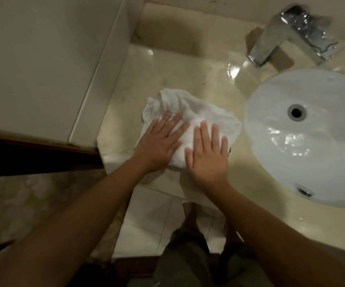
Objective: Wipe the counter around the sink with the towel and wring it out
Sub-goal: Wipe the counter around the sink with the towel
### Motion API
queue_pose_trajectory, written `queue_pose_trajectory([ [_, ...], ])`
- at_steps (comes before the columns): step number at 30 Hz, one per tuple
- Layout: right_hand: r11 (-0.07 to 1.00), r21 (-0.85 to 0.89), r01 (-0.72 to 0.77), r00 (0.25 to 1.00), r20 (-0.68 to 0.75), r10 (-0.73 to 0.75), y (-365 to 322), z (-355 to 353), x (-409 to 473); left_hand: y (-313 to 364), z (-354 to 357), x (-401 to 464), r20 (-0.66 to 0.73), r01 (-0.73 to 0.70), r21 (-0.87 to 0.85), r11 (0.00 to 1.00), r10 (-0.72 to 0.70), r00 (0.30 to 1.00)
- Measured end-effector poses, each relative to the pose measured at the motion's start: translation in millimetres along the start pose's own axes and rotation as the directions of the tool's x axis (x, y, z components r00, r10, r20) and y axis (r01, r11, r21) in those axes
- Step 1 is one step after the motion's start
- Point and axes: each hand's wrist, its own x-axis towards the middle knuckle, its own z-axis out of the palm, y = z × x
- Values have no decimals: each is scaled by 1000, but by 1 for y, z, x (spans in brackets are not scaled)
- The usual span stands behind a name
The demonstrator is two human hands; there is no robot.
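Observation:
A crumpled white towel [186, 108] lies on the beige marble counter [163, 71], left of the white oval sink [304, 158]. My left hand [159, 141] presses flat on the towel's left part, fingers straight and spread. Beside it, my right hand [208, 152] presses flat on the towel's right part, near the counter's front edge. Part of the towel is hidden under both palms.
A chrome faucet [291, 36] stands behind the sink at the top right, with a wet patch [231, 71] on the counter in front of it. A pale wall panel [43, 59] borders the counter on the left. White floor tiles [146, 220] lie below the counter edge.

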Motion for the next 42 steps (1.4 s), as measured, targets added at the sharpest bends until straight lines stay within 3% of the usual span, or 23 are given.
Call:
queue_pose_trajectory([
  [3, 988, 44, 145, 987, 64, -148, -38, 3, 14, -36, -6, -36, -15, 100, 29, 995, -100, 995],
  [5, 972, 40, 233, 968, 88, -236, -57, 6, 30, -49, -8, -51, 0, 243, 4, 970, -243, 970],
  [8, 945, 11, 327, 941, 84, -327, -62, 11, 40, -32, -5, -63, -28, 468, -39, 883, -469, 883],
  [12, 906, 29, 423, 902, 83, -424, -39, 16, 13, 14, 6, -81, -30, 548, -39, 836, -549, 835],
  [19, 942, 80, 325, 945, 12, -327, 19, 11, -58, 87, 23, -89, -3, 468, -44, 883, -469, 883],
  [25, 977, 73, 202, 978, -69, -197, 111, -11, -127, 174, 39, -69, 35, 251, -59, 966, -250, 968],
  [30, 992, 119, 31, 991, -130, -15, 101, -12, -124, 157, 41, -60, 18, 70, -48, 996, -69, 997],
  [33, 993, 114, -43, 995, -84, 52, 74, -4, -116, 133, 37, -57, 4, -10, -27, 1000, 11, 1000],
  [37, 992, 120, -29, 999, -18, 32, 44, 1, -102, 101, 29, -57, 5, 17, -44, 999, -17, 1000],
  [42, 991, 118, 57, 998, -37, -53, 51, 3, -104, 114, 27, -61, 39, 113, -38, 993, -112, 993],
])
